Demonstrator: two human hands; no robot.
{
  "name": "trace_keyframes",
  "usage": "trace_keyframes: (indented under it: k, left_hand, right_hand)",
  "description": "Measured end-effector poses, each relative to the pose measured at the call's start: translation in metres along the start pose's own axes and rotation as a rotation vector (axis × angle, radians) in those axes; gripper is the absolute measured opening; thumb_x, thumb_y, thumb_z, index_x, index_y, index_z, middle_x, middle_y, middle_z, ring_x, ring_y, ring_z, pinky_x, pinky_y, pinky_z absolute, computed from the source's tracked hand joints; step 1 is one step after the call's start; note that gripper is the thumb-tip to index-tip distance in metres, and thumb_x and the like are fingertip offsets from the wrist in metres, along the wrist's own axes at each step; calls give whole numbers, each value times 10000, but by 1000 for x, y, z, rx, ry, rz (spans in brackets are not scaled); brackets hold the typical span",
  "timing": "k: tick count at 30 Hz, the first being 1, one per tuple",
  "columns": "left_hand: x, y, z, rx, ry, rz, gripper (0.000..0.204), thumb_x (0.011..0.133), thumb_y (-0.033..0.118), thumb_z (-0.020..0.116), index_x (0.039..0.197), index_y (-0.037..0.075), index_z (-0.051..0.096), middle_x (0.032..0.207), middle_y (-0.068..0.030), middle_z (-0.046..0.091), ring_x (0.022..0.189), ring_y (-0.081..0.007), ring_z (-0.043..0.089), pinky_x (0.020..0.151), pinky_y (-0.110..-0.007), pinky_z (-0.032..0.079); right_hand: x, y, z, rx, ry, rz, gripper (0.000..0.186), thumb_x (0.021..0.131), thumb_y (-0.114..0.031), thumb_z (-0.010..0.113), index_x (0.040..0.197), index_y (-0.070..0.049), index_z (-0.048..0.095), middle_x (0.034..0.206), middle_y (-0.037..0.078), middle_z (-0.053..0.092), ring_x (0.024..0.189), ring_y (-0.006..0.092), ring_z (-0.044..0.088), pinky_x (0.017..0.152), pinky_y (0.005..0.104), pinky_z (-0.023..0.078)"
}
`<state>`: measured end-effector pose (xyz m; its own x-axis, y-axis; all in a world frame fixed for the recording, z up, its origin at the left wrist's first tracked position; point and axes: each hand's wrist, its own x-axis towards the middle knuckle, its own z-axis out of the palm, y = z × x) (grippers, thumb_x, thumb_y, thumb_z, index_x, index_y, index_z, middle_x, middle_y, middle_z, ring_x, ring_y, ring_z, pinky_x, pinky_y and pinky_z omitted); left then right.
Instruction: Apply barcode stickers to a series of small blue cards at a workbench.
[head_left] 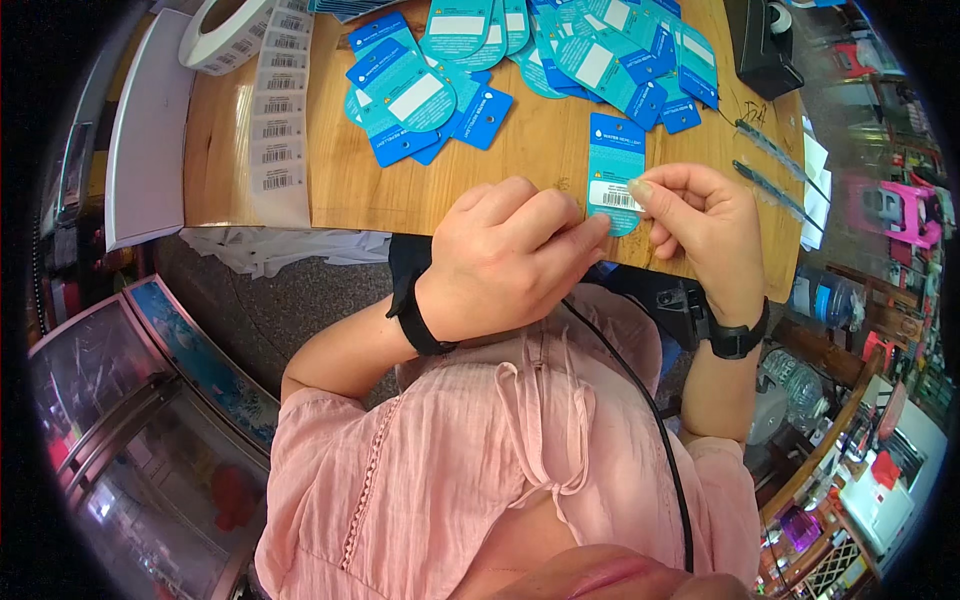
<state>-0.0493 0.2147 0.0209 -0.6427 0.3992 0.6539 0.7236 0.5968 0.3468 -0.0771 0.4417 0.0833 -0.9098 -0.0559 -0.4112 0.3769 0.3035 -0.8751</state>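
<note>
**Both hands on one blue tag at the table edge**

The right hand (700,225) pinches the lower end of a blue tag (615,160) between thumb and forefinger, the thumb tip lying on the white barcode sticker (612,197) stuck near that end. The left hand (510,250) is curled, its fingertips (590,232) closed against the same lower edge of the tag, just beside the right thumb. The tag stands lengthwise, its upper part lying over the wooden table (360,190), near the table's front edge. Each wrist carries a black band.

Further up the table, a loose heap of similar blue tags (540,50) spreads across the top. At the far left a roll of stickers (225,35) sits with a strip of barcode labels (278,120) running down from it. Two slim pointed tools (775,165) lie near the right edge, well apart from the hands.
</note>
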Motion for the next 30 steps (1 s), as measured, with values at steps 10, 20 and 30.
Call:
trace_keyframes:
  k: [10,20,30]
  left_hand:
    - [-2,0,-3,-23,-28,-2,369,768,221,880,1131,183,827,933,31,635,738,-178,586,616,-344,470]
    - [1,2,0,6,-29,-18,229,808,261,825,1022,189,787,1185,76,742,805,-148,593,692,-317,506]
    - [1,0,-2,-19,-60,-19,214,812,238,824,1019,196,787,1171,92,742,814,-162,596,704,-327,515]
  right_hand:
    - [-2,0,5,-33,50,-10,172,1004,-141,795,1094,5,779,843,-9,735,647,15,621,543,179,493]
    - [-5,2,13,-47,107,-66,163,996,-152,782,1023,9,793,788,-24,714,644,19,616,546,199,489]
    - [-17,2,-7,-697,333,-313,460,950,-185,825,1372,-48,701,908,97,778,766,186,721,701,333,575]
